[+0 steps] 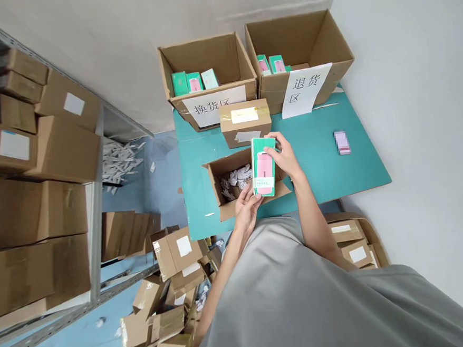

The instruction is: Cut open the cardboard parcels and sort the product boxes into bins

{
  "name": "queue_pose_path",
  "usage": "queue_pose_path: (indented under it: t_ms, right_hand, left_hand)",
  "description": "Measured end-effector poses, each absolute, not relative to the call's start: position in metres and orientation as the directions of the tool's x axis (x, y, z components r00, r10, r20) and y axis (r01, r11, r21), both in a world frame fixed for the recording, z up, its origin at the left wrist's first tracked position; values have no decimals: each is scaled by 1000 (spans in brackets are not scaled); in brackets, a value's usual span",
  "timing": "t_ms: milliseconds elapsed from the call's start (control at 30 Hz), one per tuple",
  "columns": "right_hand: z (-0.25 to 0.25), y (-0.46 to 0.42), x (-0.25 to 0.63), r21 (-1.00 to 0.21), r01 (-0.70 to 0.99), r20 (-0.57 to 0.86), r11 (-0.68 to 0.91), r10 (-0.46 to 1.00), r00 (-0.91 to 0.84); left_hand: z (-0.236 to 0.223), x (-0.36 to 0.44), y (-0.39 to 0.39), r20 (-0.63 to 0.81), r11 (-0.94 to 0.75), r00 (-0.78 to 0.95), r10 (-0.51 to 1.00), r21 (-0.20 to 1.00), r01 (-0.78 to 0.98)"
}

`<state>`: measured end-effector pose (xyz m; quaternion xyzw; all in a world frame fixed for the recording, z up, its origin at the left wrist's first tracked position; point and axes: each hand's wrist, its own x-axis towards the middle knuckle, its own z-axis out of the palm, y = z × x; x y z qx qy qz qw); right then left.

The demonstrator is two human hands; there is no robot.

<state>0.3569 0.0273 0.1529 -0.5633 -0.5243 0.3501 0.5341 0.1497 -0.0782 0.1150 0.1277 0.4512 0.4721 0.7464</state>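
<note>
A green product box (265, 167) with a pink bottle-like picture on its front is held up between my two hands. My left hand (246, 208) grips its lower left corner. My right hand (284, 155) holds the upper right side, the thumb lying on the front face. Just behind and below the product box, an open cardboard carton (228, 210) stands on the green table (318, 162); crumpled white paper (236, 178) lies inside it. The product box covers part of the carton's right side.
A closed carton (245, 114) stands behind the open one. At the back are two large labelled cartons, left (207, 53) and right (297, 37), holding several green boxes. A blurred pinkish item (342, 142) lies at right. Stacked cartons (67, 148) fill the left shelf; discarded cartons (166, 326) cover the floor.
</note>
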Motion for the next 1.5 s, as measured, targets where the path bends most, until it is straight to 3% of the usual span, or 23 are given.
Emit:
queue_pose_path:
  t_ms: [167, 267, 467, 633, 800, 900, 1000, 1167, 1300, 1500]
  right_hand:
    - [159, 27, 358, -914, 383, 216, 132, 958, 187]
    - [157, 28, 357, -914, 384, 235, 131, 942, 238]
    - [138, 35, 378, -973, 145, 208, 178, 951, 229]
    - [132, 40, 393, -988, 23, 151, 150, 972, 178]
    - [144, 38, 394, -966, 160, 234, 203, 950, 207]
    - [150, 34, 390, -939, 289, 260, 187, 935, 242]
    - [150, 30, 389, -937, 301, 258, 178, 932, 253]
    - [140, 31, 396, -984, 117, 152, 132, 971, 185]
    - [139, 34, 398, -984, 102, 157, 144, 978, 137]
    - [152, 31, 387, -937, 291, 269, 194, 932, 243]
  left_hand:
    - [108, 176, -87, -462, 376, -80, 883, 800, -467]
    - [109, 184, -90, -398, 317, -134, 908, 859, -403]
    - [119, 188, -89, -500, 432, 40, 865, 704, -563]
    - [122, 198, -86, -490, 440, 49, 870, 728, -526]
    - [121, 209, -84, -387, 307, -174, 905, 880, -361]
    - [125, 215, -85, -291, 230, -220, 931, 936, -265]
    - [129, 217, -85, -328, 247, -183, 927, 900, -358]
    - [126, 210, -81, -491, 433, 30, 870, 735, -523]
    - [124, 211, -79, -471, 415, 5, 882, 773, -480]
    - [130, 219, -84, -322, 265, -209, 923, 929, -260]
